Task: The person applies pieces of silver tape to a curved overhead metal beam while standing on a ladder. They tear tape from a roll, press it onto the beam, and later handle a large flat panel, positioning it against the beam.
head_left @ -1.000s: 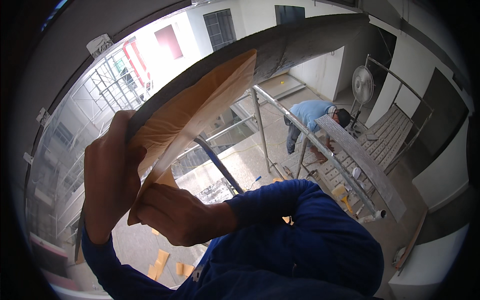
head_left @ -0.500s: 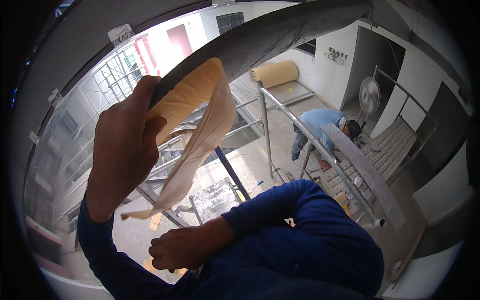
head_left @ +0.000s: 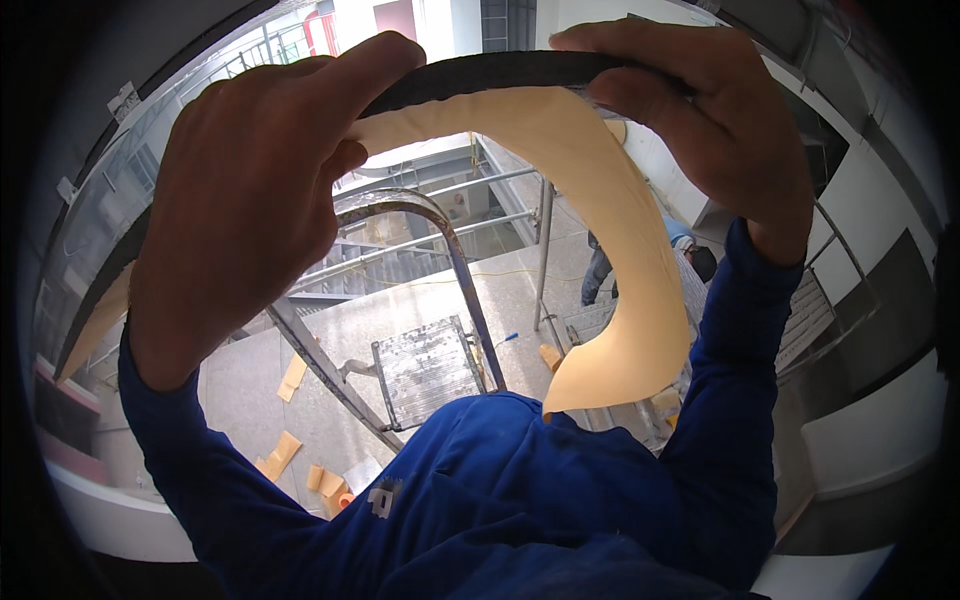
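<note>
Raised high in front of me is a dark grey foam-like sheet (head_left: 490, 75), seen along its edge. My left hand (head_left: 235, 200) grips the sheet with fingers over the top and thumb beneath. My right hand (head_left: 715, 110) pinches its right part between thumb and fingers. A tan backing paper (head_left: 640, 260) hangs loose from the underside in a wide curl, its free end dropping near my chest. Left of my left wrist another stretch of the sheet shows, with tan on its lower side. My hands hide parts of the sheet.
Below me stands a paint-spattered metal stepladder (head_left: 430, 370) with a curved top rail. Scaffold pipes (head_left: 545, 240) rise beyond it. Tan paper scraps (head_left: 280, 455) lie on the floor. At the right, a co-worker (head_left: 702, 262) bends down, partly hidden by the paper.
My right hand has come up from near my waist to grip the sheet. The sheet now spans between both hands, and the backing paper hangs farther right in a larger curl.
</note>
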Tool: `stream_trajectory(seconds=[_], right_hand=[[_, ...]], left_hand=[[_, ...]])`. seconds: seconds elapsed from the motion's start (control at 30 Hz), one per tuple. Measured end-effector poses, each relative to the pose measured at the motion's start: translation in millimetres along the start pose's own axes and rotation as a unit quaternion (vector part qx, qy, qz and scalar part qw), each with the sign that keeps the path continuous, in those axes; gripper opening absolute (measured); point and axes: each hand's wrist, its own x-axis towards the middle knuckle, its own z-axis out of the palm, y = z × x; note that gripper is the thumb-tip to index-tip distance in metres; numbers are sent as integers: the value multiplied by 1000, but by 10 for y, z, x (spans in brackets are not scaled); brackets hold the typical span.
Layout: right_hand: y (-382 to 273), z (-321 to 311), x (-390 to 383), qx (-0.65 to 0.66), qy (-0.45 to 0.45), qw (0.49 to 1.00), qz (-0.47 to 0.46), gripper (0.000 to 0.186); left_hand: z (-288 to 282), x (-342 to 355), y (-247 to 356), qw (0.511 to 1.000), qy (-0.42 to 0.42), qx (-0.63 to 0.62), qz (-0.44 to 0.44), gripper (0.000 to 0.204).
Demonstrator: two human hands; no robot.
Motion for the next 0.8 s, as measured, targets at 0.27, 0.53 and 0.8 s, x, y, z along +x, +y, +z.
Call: stream_trajectory(seconds=[0.27, 0.53, 0.8], right_hand=[[101, 262, -87, -41, 137, 989, 35, 15], [284, 382, -368, -113, 132, 985, 13, 19], [69, 734, -629, -12, 149, 988, -28, 17]], left_hand=[[220, 103, 15, 961, 255, 110, -11, 40], [1375, -265, 719, 886, 411, -191, -101, 19], [2189, -579, 775, 884, 144, -373, -244, 31]])
